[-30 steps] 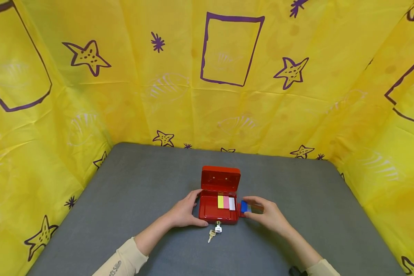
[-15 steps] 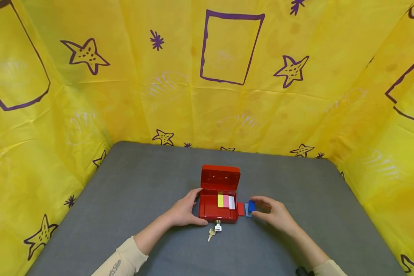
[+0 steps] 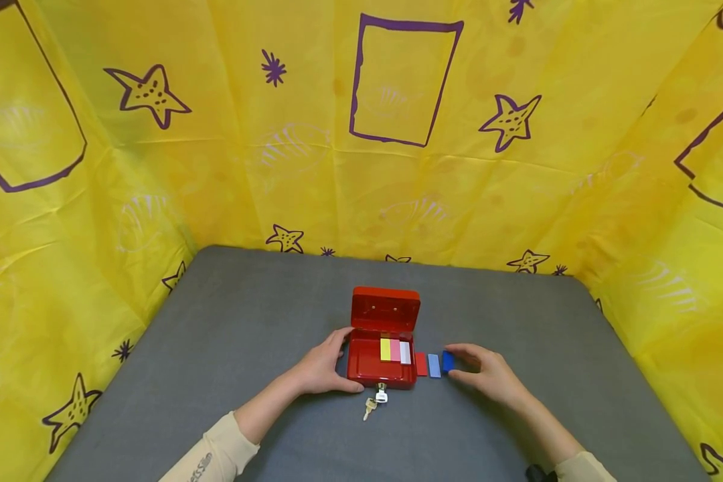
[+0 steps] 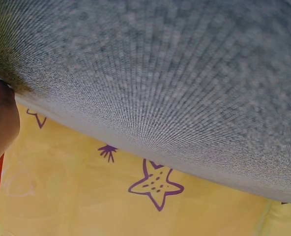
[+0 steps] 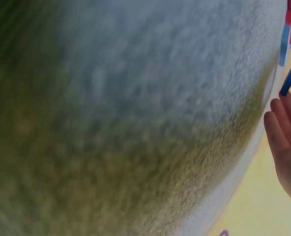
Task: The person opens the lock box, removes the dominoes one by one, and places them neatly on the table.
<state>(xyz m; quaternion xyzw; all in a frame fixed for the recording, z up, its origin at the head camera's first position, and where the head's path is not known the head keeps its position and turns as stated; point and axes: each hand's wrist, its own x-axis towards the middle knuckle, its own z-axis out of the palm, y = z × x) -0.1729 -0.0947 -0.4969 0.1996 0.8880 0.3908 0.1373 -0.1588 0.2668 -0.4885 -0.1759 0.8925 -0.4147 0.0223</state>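
A red cash box point(image 3: 361, 365) stands with its lid point(image 3: 385, 311) raised. Inside, toward the right, lie a yellow block point(image 3: 385, 349), a pink block point(image 3: 395, 350) and a white block point(image 3: 405, 352), side by side. My left hand point(image 3: 323, 367) holds the box by its left side, thumb at the front corner and fingers at the rear. Right of the box a red block point(image 3: 421, 364) and a light blue block point(image 3: 434, 366) lie in a row. Beyond them my right hand point(image 3: 484, 375) pinches a dark blue block point(image 3: 448, 362), seen edge-on in the right wrist view.
One key point(image 3: 381, 397) sits in the lock at the box's front, and a second key point(image 3: 369, 408) hangs beside it on the table side. Grey cloth covers the table point(image 3: 265, 301). Yellow patterned curtains point(image 3: 313, 187) rise around its back and sides.
My right hand has moved right with the dark blue block, away from the red and light blue blocks. The light blue block now lies uncovered. My left hand stays at the box.
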